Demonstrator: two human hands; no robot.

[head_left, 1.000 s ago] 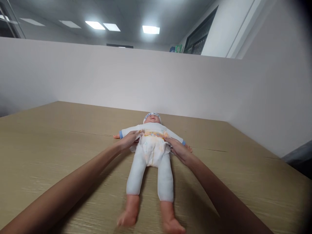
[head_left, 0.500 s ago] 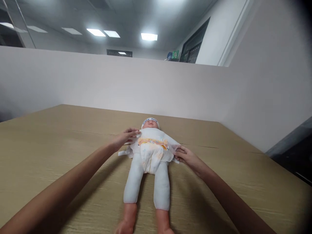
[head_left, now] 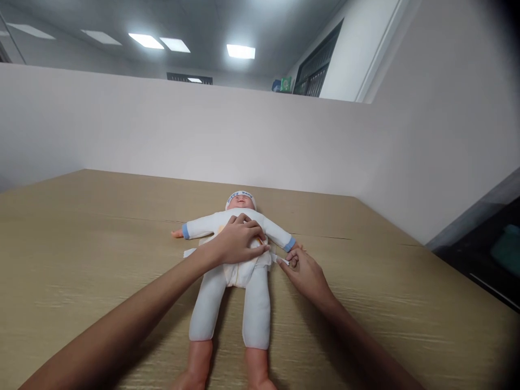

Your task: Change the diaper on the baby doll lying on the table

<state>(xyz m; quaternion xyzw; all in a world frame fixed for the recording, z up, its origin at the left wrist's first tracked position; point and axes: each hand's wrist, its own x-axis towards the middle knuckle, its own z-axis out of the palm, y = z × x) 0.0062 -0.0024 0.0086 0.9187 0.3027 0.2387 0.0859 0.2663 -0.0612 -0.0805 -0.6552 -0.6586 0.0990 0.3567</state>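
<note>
Resting the left hand (head_left: 240,239), fingers spread, on a diaper (head_left: 239,275) drawn up around a doll (head_left: 239,215), face-up on the tabletop (head_left: 122,246); pinching a white tab (head_left: 279,260) with the right hand (head_left: 303,271). Apparently not yet fastened at either side.

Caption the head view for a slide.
Doll on a tabletop: left hand over the diaper, right hand pinching its side tab.

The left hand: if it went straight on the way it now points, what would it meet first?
Probably the doll's white sleeve on the picture's right, just beyond the left hand; depth is unclear, though.
</note>
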